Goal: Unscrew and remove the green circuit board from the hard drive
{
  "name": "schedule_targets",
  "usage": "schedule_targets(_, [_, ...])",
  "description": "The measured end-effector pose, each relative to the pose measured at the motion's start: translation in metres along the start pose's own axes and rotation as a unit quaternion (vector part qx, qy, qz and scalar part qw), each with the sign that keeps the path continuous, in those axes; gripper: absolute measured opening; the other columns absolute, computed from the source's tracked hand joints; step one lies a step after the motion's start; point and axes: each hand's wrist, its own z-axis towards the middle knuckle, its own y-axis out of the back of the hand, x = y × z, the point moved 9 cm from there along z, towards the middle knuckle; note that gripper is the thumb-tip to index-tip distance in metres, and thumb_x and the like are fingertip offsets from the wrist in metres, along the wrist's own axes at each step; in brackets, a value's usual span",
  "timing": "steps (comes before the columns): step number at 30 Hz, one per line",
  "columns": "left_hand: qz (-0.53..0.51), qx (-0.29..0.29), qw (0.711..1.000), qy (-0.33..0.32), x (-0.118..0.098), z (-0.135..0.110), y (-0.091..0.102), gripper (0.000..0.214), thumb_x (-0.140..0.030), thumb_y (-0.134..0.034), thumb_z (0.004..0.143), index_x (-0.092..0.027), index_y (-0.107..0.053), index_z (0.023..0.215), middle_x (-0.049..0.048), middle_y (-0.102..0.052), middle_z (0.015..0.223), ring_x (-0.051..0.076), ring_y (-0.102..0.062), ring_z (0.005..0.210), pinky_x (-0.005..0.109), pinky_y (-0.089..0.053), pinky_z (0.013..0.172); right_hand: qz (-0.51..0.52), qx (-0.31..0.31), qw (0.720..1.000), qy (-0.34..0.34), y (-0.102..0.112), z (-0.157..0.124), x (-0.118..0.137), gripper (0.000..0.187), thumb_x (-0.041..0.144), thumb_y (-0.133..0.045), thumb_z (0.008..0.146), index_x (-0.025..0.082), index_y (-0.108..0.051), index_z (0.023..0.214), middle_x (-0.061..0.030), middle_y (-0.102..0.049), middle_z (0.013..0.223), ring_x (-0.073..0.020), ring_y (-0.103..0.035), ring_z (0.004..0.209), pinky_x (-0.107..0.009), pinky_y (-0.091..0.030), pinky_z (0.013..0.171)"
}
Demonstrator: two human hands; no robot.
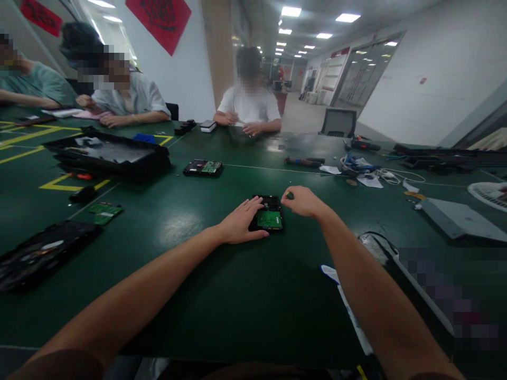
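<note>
A black hard drive with a green circuit board facing up lies on the dark green table in front of me. My left hand rests flat on the drive's left side, fingers stretched out. My right hand hovers at the drive's upper right corner, fingers closed around a small dark green-tipped object that I cannot name.
Another hard drive lies farther back. A black tray sits at left, a loose green board and a dark case nearer. Cables and tools lie at right, with a grey box. Three people sit across the table.
</note>
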Motion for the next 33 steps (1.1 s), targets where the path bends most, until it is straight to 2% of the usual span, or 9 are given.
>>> schedule_targets(3, [0.011,-0.001,1.0,-0.012,-0.001,0.003,-0.001,0.094,-0.071,-0.063,0.087,-0.017,-0.033,0.157,0.0198,-0.027,0.169,0.033,-0.023,0.159,0.056,-0.018,0.13,0.013,0.021,1.0,0.012,-0.005,-0.002,0.011,0.019,0.029,-0.062,0.094,0.016,-0.076,0.1,-0.0101,-0.078,0.101,-0.0164,-0.069,0.07,-0.027,-0.048,0.072])
schedule_targets(9, [0.035,-0.012,0.999,-0.025,-0.004,0.013,-0.004,0.093,-0.069,-0.065,0.086,-0.012,-0.037,0.153,0.0229,-0.029,0.168,0.036,-0.023,0.158,0.056,-0.018,0.13,-0.013,0.003,0.998,0.063,-0.006,0.001,0.026,0.016,0.027,-0.064,0.092,0.018,-0.076,0.098,-0.0105,-0.077,0.104,-0.0234,-0.07,0.096,-0.029,-0.046,0.081])
schedule_targets(13, [0.018,-0.012,0.999,-0.035,-0.005,0.011,-0.004,0.096,-0.07,-0.066,0.084,-0.014,-0.034,0.156,0.0212,-0.03,0.168,0.036,-0.024,0.158,0.057,-0.021,0.129,-0.035,0.024,0.996,0.082,-0.011,-0.001,0.031,0.016,0.029,-0.066,0.092,0.018,-0.076,0.098,-0.0105,-0.077,0.105,-0.0243,-0.069,0.099,-0.029,-0.047,0.082])
schedule_targets(16, [0.004,-0.016,0.999,-0.031,-0.005,0.007,-0.003,0.097,-0.069,-0.068,0.083,-0.015,-0.034,0.156,0.021,-0.032,0.167,0.037,-0.027,0.157,0.058,-0.023,0.128,-0.035,0.029,0.997,0.055,-0.009,-0.002,0.025,0.015,0.026,-0.065,0.093,0.017,-0.076,0.098,-0.011,-0.077,0.102,-0.0227,-0.071,0.092,-0.028,-0.047,0.079])
schedule_targets(20, [0.008,-0.011,1.0,-0.024,-0.005,0.006,-0.001,0.092,-0.066,-0.067,0.085,-0.016,-0.036,0.155,0.0208,-0.034,0.166,0.037,-0.03,0.155,0.059,-0.024,0.127,0.0,0.029,1.0,0.008,-0.004,-0.003,0.014,0.017,0.024,-0.061,0.096,0.016,-0.074,0.102,-0.0094,-0.078,0.094,-0.0172,-0.071,0.07,-0.027,-0.048,0.071])
schedule_targets(24, [0.027,0.001,0.999,-0.028,-0.008,0.006,0.001,0.092,-0.065,-0.067,0.085,-0.017,-0.035,0.156,0.0199,-0.037,0.165,0.036,-0.033,0.154,0.059,-0.024,0.127,0.003,0.04,0.999,0.006,-0.006,-0.004,0.012,0.016,0.023,-0.061,0.096,0.016,-0.074,0.101,-0.0084,-0.077,0.088,-0.0169,-0.071,0.067,-0.027,-0.047,0.071])
schedule_targets(26, [0.038,0.006,0.999,-0.032,-0.008,0.006,0.003,0.093,-0.066,-0.066,0.085,-0.015,-0.035,0.156,0.0204,-0.038,0.164,0.037,-0.034,0.154,0.058,-0.026,0.127,0.002,0.047,0.999,0.011,-0.009,-0.004,0.014,0.015,0.022,-0.061,0.096,0.016,-0.073,0.102,-0.009,-0.078,0.091,-0.0165,-0.07,0.068,-0.027,-0.047,0.072])
schedule_targets(29, [0.048,0.009,0.998,-0.039,-0.009,0.006,0.004,0.091,-0.066,-0.065,0.086,-0.013,-0.037,0.155,0.022,-0.037,0.164,0.037,-0.034,0.154,0.056,-0.029,0.126,-0.002,0.053,0.998,0.028,-0.012,-0.004,0.016,0.014,0.022,-0.062,0.096,0.017,-0.072,0.103,-0.0095,-0.078,0.099,-0.0167,-0.071,0.073,-0.026,-0.047,0.073])
schedule_targets(33, [0.038,0.003,0.998,-0.043,-0.008,0.005,0.005,0.092,-0.067,-0.067,0.084,-0.014,-0.039,0.154,0.0215,-0.038,0.163,0.037,-0.035,0.153,0.055,-0.03,0.126,-0.034,0.034,0.997,0.057,-0.012,-0.002,0.019,0.011,0.025,-0.065,0.094,0.019,-0.073,0.099,-0.0096,-0.077,0.106,-0.0229,-0.071,0.095,-0.028,-0.046,0.078])
